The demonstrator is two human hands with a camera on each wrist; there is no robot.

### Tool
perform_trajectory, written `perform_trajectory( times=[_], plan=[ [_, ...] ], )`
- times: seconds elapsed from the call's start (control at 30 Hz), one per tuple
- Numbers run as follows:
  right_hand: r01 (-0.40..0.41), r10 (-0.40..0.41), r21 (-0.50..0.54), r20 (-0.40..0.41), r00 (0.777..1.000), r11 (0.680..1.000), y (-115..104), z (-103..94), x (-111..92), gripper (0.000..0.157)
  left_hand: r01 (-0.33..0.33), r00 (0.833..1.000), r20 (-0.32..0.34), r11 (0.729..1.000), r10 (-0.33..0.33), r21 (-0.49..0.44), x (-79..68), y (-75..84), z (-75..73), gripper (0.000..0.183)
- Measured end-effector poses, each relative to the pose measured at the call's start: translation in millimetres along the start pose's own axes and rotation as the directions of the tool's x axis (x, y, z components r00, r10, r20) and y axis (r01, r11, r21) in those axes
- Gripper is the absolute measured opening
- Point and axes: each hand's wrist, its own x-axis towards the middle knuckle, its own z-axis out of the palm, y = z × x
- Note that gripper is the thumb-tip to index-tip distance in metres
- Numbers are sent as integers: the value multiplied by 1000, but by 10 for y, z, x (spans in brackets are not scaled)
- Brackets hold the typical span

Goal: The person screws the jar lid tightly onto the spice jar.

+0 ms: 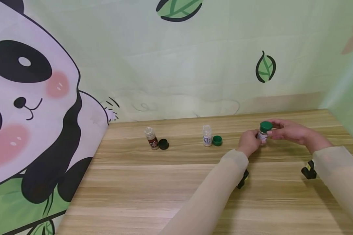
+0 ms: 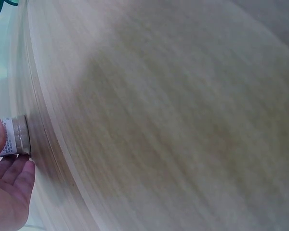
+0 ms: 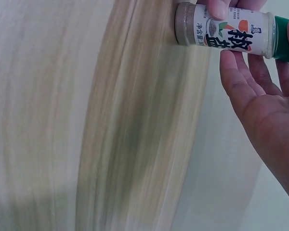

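At the right of the table, a small spice jar [image 1: 262,136] stands upright with a green cap [image 1: 266,126] on top. My left hand [image 1: 248,143] grips the jar's body from the left, low on its side. From the right, my right hand [image 1: 292,132] holds the cap between thumb and fingers. In the right wrist view, the jar's white label [image 3: 231,33] shows dark characters and a picture, and brownish contents fill its bottom end. The left wrist view has only the lower part of the jar [image 2: 21,134], with fingers curled beneath it.
Left of my hands stands an uncapped clear jar [image 1: 207,136] with a green cap [image 1: 217,140] beside it. Farther left is another uncapped jar [image 1: 152,138] with a dark red label, a black cap [image 1: 163,144] close by. A panda-printed cloth [image 1: 164,65] hangs behind the wooden table [image 1: 153,195].
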Motion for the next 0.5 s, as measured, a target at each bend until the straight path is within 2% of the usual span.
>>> perform_trajectory(
  times=[0.5],
  plan=[
    [35, -35, 8, -57, 998, 999, 46, 75, 15, 62, -1, 1000, 5, 1000, 0, 20, -6, 5, 0, 41]
  ],
)
